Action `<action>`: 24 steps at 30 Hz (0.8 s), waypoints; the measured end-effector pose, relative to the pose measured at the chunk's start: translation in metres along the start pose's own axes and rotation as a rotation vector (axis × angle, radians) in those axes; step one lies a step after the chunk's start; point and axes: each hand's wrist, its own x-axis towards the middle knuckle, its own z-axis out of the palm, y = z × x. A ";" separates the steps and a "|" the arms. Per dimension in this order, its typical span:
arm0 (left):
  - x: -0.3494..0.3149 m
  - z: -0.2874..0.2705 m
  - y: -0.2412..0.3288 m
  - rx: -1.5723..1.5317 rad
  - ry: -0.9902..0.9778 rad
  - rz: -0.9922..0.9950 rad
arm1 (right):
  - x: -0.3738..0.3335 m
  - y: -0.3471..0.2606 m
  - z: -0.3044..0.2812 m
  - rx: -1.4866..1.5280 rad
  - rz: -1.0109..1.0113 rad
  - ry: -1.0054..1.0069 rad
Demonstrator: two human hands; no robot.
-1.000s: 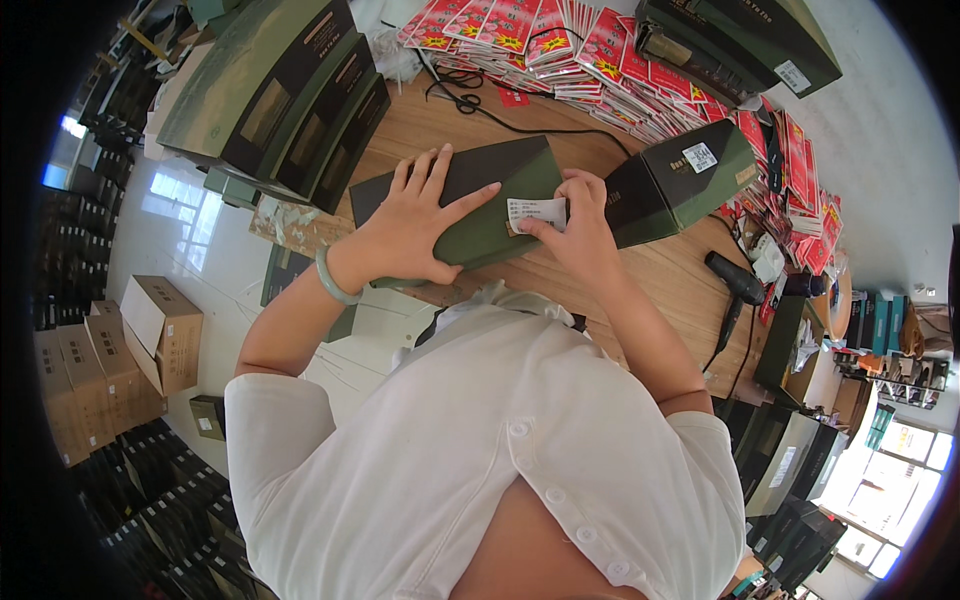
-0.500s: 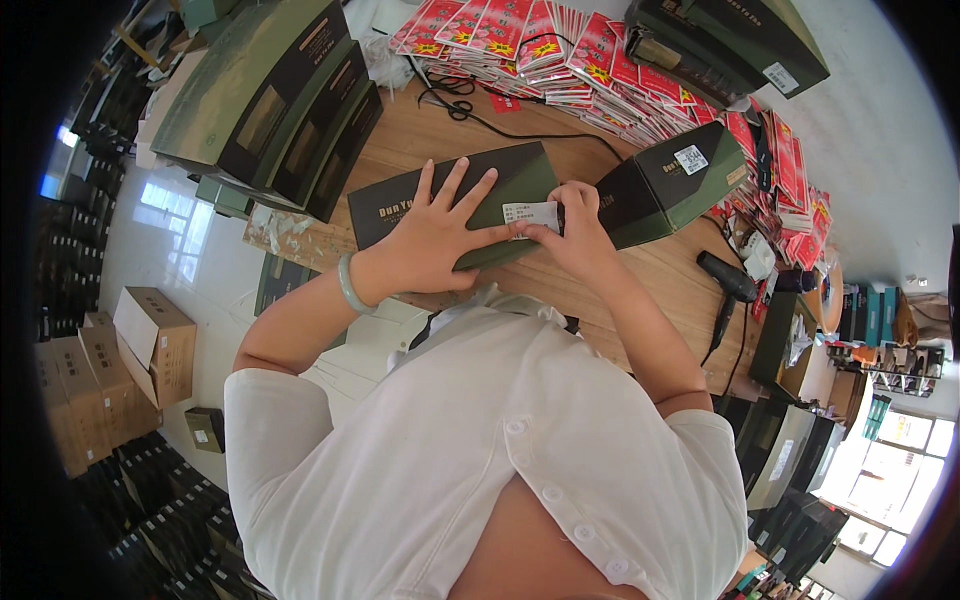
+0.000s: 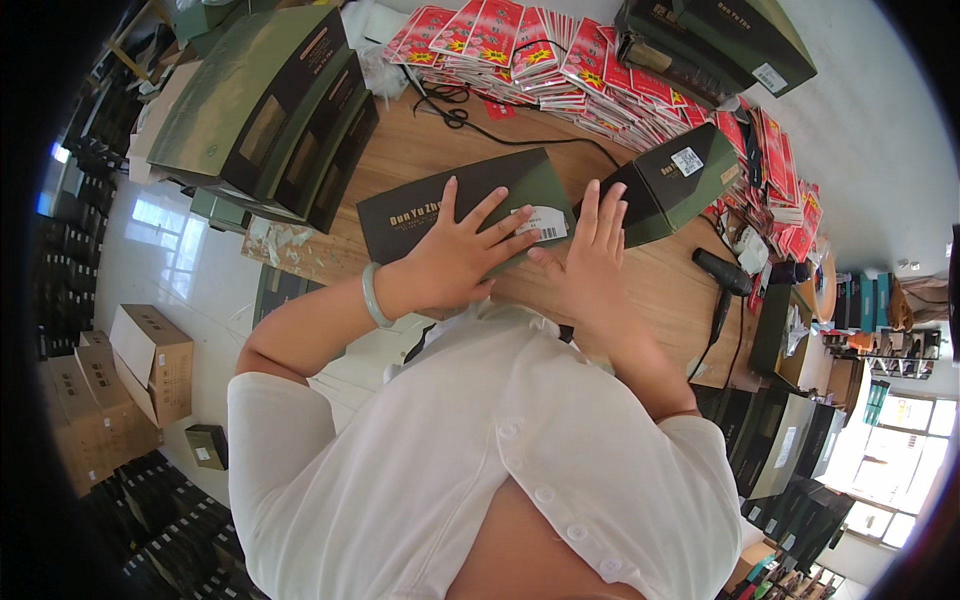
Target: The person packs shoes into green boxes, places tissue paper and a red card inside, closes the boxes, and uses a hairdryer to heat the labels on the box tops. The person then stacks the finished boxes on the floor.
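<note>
Near the front edge of the bench (image 3: 665,292), a dark-green box (image 3: 525,178) is laid, long axis left to right. Its right-end white label (image 3: 549,226) is touched by the outspread left hand (image 3: 462,252); just rightward, the right hand (image 3: 592,258) is held unfolded, gripping nothing.

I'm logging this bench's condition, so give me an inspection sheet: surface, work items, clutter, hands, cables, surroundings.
Surface: wooden table, pale scuffs at the left edge.
Work items: dark green box, white label on its right end.
Clutter: red packets in a heap, hair dryer, stacked boxes at left.
Left hand: spread on the box, fingertips on the label.
Right hand: open beside the box's right end; contact unclear.
Cables: black cord behind the box.
Surroundings: cartons on the floor at left; bright window at right.
</note>
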 end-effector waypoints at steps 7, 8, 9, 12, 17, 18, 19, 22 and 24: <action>-0.010 0.010 0.001 -0.070 0.068 -0.048 | -0.018 -0.001 0.026 -0.149 -0.366 -0.202; -0.012 0.011 0.001 -0.091 0.092 -0.052 | -0.014 0.002 0.028 -0.155 -0.341 -0.187; -0.012 0.010 0.001 -0.096 0.093 -0.045 | -0.011 0.006 0.028 -0.162 -0.318 -0.175; -0.014 0.006 0.000 -0.116 0.103 -0.031 | -0.009 0.019 0.020 -0.251 -0.286 -0.171; -0.016 0.003 -0.002 -0.203 0.179 -0.027 | 0.011 0.038 0.016 -0.234 -0.063 -0.072; -0.018 0.007 -0.004 -0.260 0.207 -0.045 | 0.022 0.026 0.013 -0.178 -0.092 0.021; -0.021 0.013 -0.008 -0.315 0.233 -0.063 | 0.033 0.015 0.013 -0.119 -0.122 0.113; -0.022 0.010 -0.007 -0.563 0.485 -0.169 | 0.064 -0.007 0.046 -0.143 -0.229 0.086; -0.023 -0.003 -0.002 -0.742 0.631 -0.330 | 0.077 -0.012 0.068 -0.263 -0.221 -0.075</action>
